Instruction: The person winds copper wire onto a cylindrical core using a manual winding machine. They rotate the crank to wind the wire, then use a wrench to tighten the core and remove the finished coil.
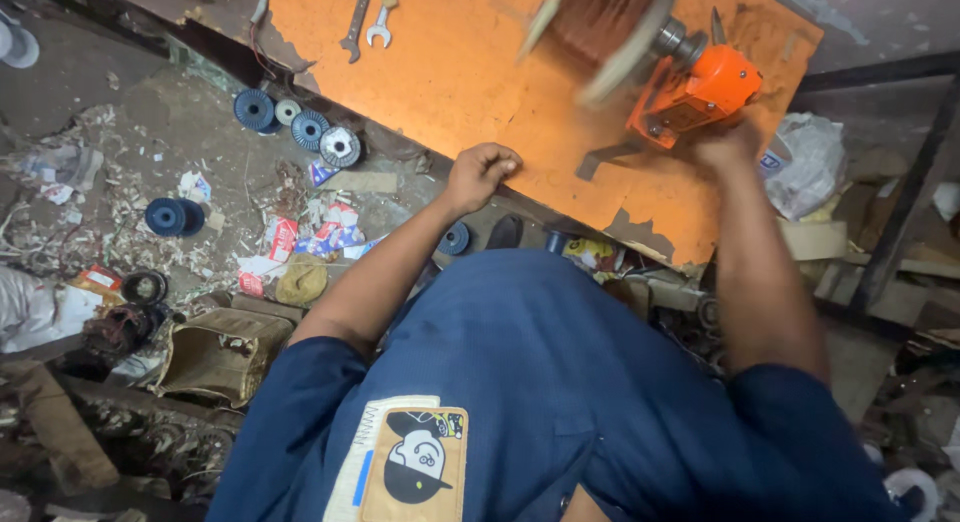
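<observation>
- Right hand (728, 142) grips the orange winder (695, 90) at the bench (450, 72) edge; its spool (600, 32) blurs.
- Left hand (480, 174), fisted and empty, rests on the bench.
- Risk: a slipping grip could tip the winder off.

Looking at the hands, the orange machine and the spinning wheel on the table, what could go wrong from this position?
1. The large spool on the orange winding machine is blurred, so it seems to spin fast; the right hand is right beside the machine and might get caught.
2. The left hand rests as a fist at the edge of the orange table, which may give little bracing if the machine shifts.
3. The spanners lie loose on the table and could perhaps creep with vibration.
</observation>
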